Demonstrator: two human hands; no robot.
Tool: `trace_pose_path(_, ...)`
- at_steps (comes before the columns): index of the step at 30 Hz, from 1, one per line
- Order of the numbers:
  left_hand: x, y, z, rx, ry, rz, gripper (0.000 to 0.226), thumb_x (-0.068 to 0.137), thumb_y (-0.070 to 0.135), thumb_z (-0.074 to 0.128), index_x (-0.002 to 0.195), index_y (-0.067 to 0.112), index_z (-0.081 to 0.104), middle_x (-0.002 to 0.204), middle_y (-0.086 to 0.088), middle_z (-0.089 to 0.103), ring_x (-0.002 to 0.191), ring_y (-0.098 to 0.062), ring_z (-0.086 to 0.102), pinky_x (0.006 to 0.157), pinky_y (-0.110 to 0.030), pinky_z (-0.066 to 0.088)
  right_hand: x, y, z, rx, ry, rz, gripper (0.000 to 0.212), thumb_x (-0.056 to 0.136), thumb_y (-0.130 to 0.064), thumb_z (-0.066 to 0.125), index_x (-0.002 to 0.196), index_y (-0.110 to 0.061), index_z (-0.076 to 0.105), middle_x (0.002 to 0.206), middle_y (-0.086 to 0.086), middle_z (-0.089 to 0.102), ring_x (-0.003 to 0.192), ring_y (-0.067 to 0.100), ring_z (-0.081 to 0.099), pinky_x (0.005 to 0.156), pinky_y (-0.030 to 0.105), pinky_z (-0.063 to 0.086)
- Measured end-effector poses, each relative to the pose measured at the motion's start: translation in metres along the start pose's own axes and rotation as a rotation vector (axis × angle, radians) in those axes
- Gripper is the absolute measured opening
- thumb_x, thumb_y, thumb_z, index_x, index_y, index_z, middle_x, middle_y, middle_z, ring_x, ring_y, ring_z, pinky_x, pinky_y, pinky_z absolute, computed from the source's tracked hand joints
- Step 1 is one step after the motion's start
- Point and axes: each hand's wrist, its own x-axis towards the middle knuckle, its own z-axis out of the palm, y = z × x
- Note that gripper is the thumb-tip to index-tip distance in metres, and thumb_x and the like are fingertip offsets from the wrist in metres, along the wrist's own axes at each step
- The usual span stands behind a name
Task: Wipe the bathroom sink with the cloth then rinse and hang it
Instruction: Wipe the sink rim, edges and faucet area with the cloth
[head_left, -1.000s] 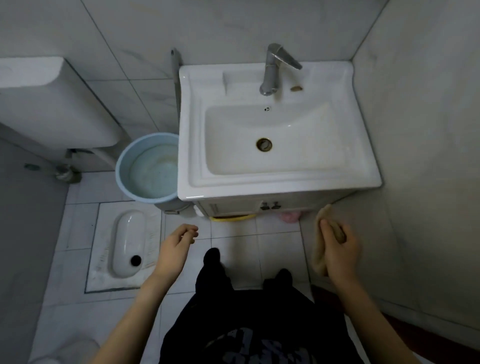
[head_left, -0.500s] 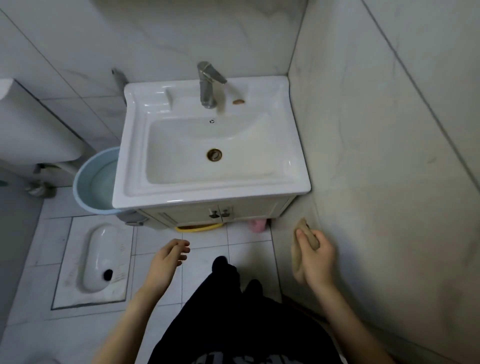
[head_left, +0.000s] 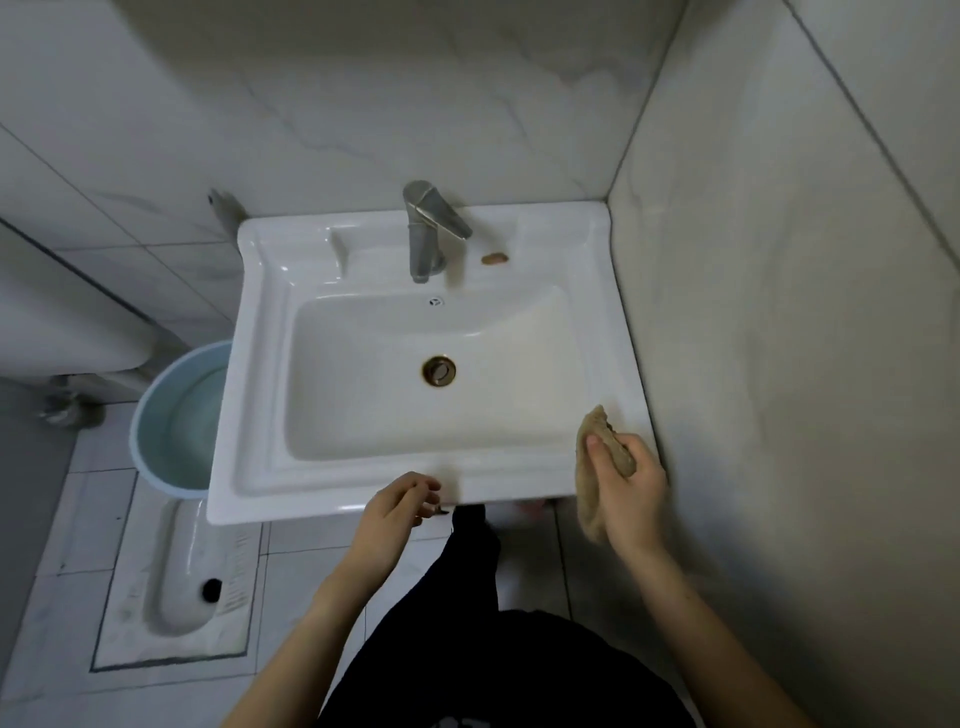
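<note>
A white rectangular sink (head_left: 270, 483) stands against the tiled back wall, with a metal faucet (head_left: 427, 234) at its rear and a brass drain (head_left: 439, 370) in the basin. My right hand (head_left: 628, 483) grips a bunched tan cloth (head_left: 597, 431) over the sink's front right corner. The cloth's lower end hangs below my palm. My left hand (head_left: 392, 512) hovers at the sink's front edge with loosely curled fingers, holding nothing.
A small brown bit (head_left: 493, 257) lies on the rim right of the faucet. A light blue bucket (head_left: 150, 415) stands on the floor left of the sink. A squat toilet (head_left: 182, 566) is set in the floor. The right wall (head_left: 779, 364) is close.
I have stepped closer to the sink. Both hands rose from floor level to the front rim, the right one carrying the cloth to the front right corner.
</note>
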Motion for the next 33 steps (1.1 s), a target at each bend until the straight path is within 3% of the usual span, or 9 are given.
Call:
trace_pose_path(3,0.039,0.033,-0.016,0.038,0.013,0.051,0.024,0.097,0.017,0.045,0.092,0.015,0.068,0.092,-0.008,0.07,0.082,-0.02,0.064,0.073,-0.025,0.049,0.033,-0.02,0.032,-0.004,0.003,-0.024,0.015,0.087,-0.025,0.069,0.075,-0.017,0.064,0.069,0.001,0.065,0.069,0.015,0.06,0.066,0.024,0.047)
trace_pose_path(7,0.087,0.072,-0.04,0.107,0.015,0.096,0.025,0.097,0.018,0.043,0.094,0.018,0.068,0.092,-0.003,0.07,0.082,-0.016,0.064,0.073,-0.022,0.049,0.074,-0.052,0.07,0.024,-0.032,-0.062,0.015,0.088,-0.026,0.068,0.076,-0.018,0.064,0.071,0.0,0.065,0.07,0.013,0.06,0.068,0.027,0.048)
trace_pose_path(11,0.127,0.097,-0.058,0.167,0.067,0.143,0.022,0.097,0.018,0.044,0.1,0.022,0.065,0.097,0.001,0.068,0.09,-0.016,0.063,0.08,-0.026,0.046,0.11,-0.078,0.097,0.032,-0.058,-0.093,0.014,0.089,-0.026,0.067,0.078,-0.017,0.065,0.073,-0.003,0.065,0.073,0.01,0.061,0.07,0.021,0.047)
trace_pose_path(14,0.159,0.11,-0.063,0.239,0.13,0.173,0.021,0.096,0.02,0.046,0.108,0.023,0.063,0.106,0.005,0.065,0.096,-0.013,0.06,0.08,-0.019,0.042,0.139,-0.089,0.115,0.023,-0.072,-0.116,0.013,0.089,-0.027,0.066,0.081,-0.017,0.065,0.075,-0.004,0.065,0.075,0.007,0.061,0.072,0.019,0.048)
trace_pose_path(19,0.231,0.117,-0.07,0.617,0.229,0.373,0.038,0.096,0.018,0.048,0.134,0.015,0.051,0.134,-0.001,0.054,0.122,-0.021,0.051,0.102,-0.03,0.039,0.19,-0.084,0.149,-0.036,-0.084,-0.187,0.014,0.09,-0.029,0.065,0.084,-0.016,0.065,0.08,-0.002,0.065,0.078,0.004,0.06,0.073,0.013,0.046)
trace_pose_path(23,0.287,0.107,-0.075,0.872,0.275,0.507,0.052,0.093,0.027,0.043,0.141,0.01,0.042,0.143,-0.009,0.046,0.132,-0.025,0.042,0.111,-0.035,0.033,0.228,-0.074,0.177,-0.138,-0.124,-0.35,0.007,0.089,-0.023,0.067,0.088,-0.017,0.064,0.084,-0.003,0.063,0.079,0.0,0.057,0.073,0.003,0.039)
trace_pose_path(27,0.322,0.092,-0.075,0.971,0.298,0.567,0.049,0.089,0.023,0.052,0.136,0.011,0.048,0.139,-0.01,0.049,0.128,-0.03,0.045,0.106,-0.042,0.039,0.26,-0.057,0.199,-0.295,-0.137,-0.511,0.016,0.088,-0.024,0.068,0.099,-0.012,0.067,0.099,0.002,0.063,0.089,0.007,0.055,0.078,0.008,0.037)
trace_pose_path(30,0.326,0.085,-0.072,0.936,0.379,0.576,0.048,0.088,0.02,0.057,0.135,0.013,0.051,0.138,-0.007,0.051,0.127,-0.028,0.046,0.104,-0.04,0.041,0.278,-0.047,0.217,-0.522,-0.064,-0.622,0.019,0.085,-0.025,0.069,0.099,-0.012,0.07,0.093,0.006,0.066,0.079,0.013,0.055,0.07,0.004,0.029)
trace_pose_path(33,0.325,0.081,-0.07,0.937,0.41,0.593,0.051,0.086,0.017,0.061,0.136,0.014,0.05,0.139,-0.005,0.051,0.129,-0.027,0.044,0.103,-0.039,0.043,0.282,-0.044,0.245,-0.61,0.043,-0.587,0.013,0.085,-0.019,0.068,0.09,-0.008,0.07,0.084,0.009,0.063,0.068,0.022,0.061,0.064,0.012,0.032)
